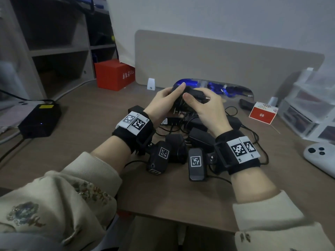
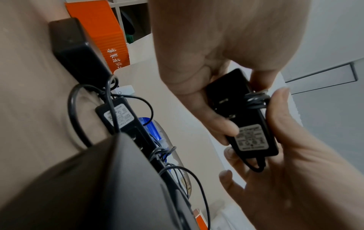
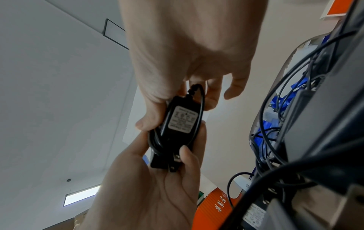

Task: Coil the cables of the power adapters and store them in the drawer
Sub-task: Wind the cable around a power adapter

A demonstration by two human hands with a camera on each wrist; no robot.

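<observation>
Black adapter (image 1: 188,98) with grey label, black cable (image 2: 256,99) wound round it. Black adapters (image 1: 183,142) heaped on brown counter (image 1: 90,138). Orange-red box (image 1: 113,74) with white characters. Blue bits (image 1: 215,86) behind. Small red-and-white box (image 1: 262,115). White controller (image 1: 319,158). Black wristbands (image 1: 134,131) with black-and-white square codes. Beige sleeves (image 1: 72,192) with embroidered pattern.

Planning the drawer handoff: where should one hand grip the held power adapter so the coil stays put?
Judged from its pose: pinch the power adapter across its flat faces over the wrapped cable, coming from the label side. The prongs jut out of that face, so stay clear of them.
</observation>
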